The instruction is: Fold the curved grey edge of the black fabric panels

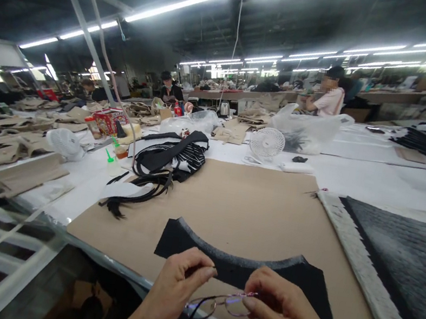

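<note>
Both hands hold a pair of thin-framed glasses (218,303) low at the near edge of the table. My left hand (176,285) pinches the left side of the frame and a dark temple arm. My right hand (273,305) grips the right side. Just beyond the hands a curved black fabric piece (235,265) with a grey edge lies flat on a brown cardboard sheet (238,202).
A pile of black straps and striped cloth (167,160) sits at the cardboard's far left. Two small white fans (267,143) (64,143), glue bottles (114,156) and plastic bags stand behind. Grey quilted material (405,259) lies to the right. Other people work at distant tables.
</note>
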### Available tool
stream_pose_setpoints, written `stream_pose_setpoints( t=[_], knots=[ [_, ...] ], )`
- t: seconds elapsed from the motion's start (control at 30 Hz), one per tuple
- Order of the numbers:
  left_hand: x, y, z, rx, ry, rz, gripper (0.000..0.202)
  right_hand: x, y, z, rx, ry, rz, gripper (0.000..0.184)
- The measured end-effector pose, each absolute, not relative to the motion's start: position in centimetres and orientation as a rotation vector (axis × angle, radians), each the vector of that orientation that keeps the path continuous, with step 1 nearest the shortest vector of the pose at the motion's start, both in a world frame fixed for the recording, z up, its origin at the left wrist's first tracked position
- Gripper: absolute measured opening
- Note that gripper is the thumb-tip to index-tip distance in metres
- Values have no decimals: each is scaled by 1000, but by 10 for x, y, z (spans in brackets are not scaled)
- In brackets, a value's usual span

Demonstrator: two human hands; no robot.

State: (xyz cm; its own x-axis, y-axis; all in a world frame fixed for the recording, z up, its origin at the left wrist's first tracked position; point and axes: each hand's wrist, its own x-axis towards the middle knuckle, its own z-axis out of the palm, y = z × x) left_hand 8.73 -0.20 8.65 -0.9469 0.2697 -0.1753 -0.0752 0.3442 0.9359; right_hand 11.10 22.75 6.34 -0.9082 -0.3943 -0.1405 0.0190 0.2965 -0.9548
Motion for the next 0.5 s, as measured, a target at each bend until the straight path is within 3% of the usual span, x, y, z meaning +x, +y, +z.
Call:
stream_pose_setpoints(
  t=[0.23, 0.37, 0.5],
  knots=[
    [87, -3, 101, 341, 2393, 1735, 24, 112, 237, 88, -516, 2427, -1254, 14],
    [91, -7, 115, 232, 2339, 2001, 23, 114, 251, 103, -488, 2411, -1409, 23],
    [92, -15, 125, 235, 2255, 2397, 18, 125, 269, 115, -288, 2259, -1910, 32]
  ],
)
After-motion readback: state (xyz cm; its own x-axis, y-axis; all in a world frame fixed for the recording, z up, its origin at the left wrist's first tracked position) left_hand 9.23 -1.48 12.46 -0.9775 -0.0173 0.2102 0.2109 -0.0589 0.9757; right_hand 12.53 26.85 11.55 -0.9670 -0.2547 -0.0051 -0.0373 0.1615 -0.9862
